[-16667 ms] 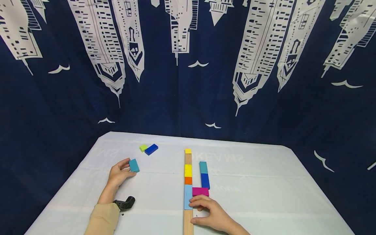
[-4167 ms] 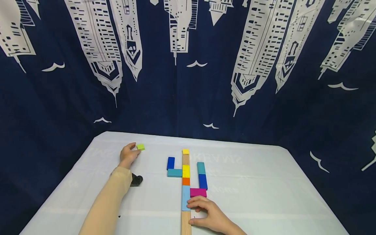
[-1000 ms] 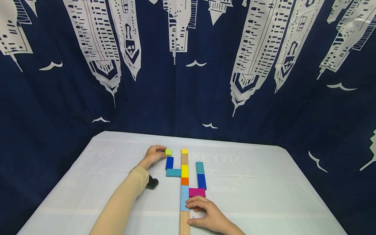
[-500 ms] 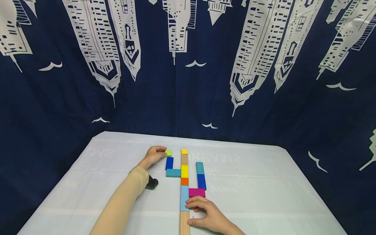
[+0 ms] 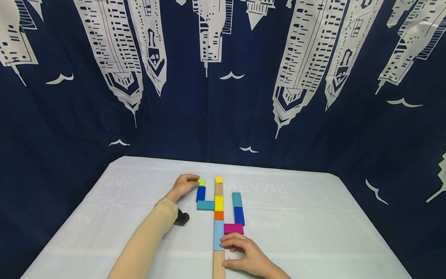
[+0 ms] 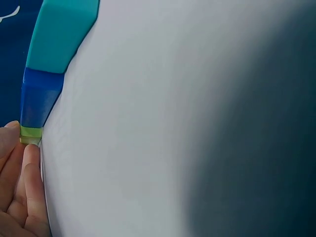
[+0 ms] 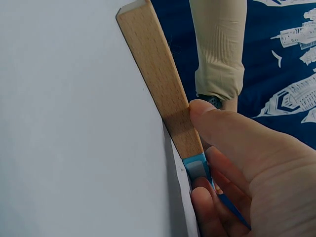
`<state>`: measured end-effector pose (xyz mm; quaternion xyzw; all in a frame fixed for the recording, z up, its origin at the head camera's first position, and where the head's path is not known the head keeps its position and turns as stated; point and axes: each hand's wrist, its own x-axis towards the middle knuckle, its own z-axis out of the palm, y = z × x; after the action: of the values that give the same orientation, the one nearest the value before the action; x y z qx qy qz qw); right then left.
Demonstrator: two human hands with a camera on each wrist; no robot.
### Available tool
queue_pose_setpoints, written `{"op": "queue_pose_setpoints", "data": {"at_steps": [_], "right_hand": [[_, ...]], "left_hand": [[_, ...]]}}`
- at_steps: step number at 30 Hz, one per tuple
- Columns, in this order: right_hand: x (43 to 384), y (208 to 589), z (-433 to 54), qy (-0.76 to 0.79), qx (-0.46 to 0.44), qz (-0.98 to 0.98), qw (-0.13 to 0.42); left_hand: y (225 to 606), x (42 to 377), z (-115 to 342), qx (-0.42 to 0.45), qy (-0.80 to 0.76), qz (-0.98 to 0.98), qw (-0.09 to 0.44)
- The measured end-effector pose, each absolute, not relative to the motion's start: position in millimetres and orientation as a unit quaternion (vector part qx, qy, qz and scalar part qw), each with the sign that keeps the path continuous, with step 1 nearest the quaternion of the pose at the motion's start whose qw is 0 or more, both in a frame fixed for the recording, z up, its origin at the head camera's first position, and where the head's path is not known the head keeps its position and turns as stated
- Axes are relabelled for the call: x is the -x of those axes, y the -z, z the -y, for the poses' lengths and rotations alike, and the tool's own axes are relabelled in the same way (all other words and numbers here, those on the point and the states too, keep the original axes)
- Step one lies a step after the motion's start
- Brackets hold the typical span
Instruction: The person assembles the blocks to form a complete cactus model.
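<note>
My left hand pinches a small lime green block between thumb and fingertips. This block lies against the far end of a blue block, which meets a teal block joined crosswise to a long row; the left wrist view shows these three end to end. My right hand rests beside the row, fingers loosely bent. Its fingertips touch a light blue block, and its thumb touches a plain wooden block. Farther up the row come orange, yellow, wooden and small yellow blocks.
On the row's right side, a magenta block sits crosswise, with a blue block and a teal block leading away from it. A black wrist device hangs under the left sleeve. Behind the white table hangs a dark blue printed cloth.
The teal and blue blocks have joined the row's left side. The left hand has brought the lime block from the far left, lately sliding it slightly right and nearer the blue one. The right hand stays put.
</note>
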<state>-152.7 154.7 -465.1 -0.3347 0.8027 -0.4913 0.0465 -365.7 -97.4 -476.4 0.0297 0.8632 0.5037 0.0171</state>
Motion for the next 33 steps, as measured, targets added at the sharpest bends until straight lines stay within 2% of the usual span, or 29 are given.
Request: {"op": "queue_pose_setpoints", "data": {"at_steps": [16, 25, 33], "right_hand": [[154.5, 467.5, -154.4, 0.495, 0.332, -0.801, 0.056], [157.2, 467.9, -154.3, 0.493, 0.338, -0.800, 0.052], [167.7, 490.4, -158.5, 0.503, 0.340, -0.793, 0.041]], "left_hand": [[474.4, 362.7, 95.7, -0.027, -0.504, -0.863, 0.023], [473.8, 360.5, 97.4, -0.020, -0.500, -0.866, 0.006], [470.2, 346.7, 100.3, -0.025, -0.492, -0.870, -0.003]]}}
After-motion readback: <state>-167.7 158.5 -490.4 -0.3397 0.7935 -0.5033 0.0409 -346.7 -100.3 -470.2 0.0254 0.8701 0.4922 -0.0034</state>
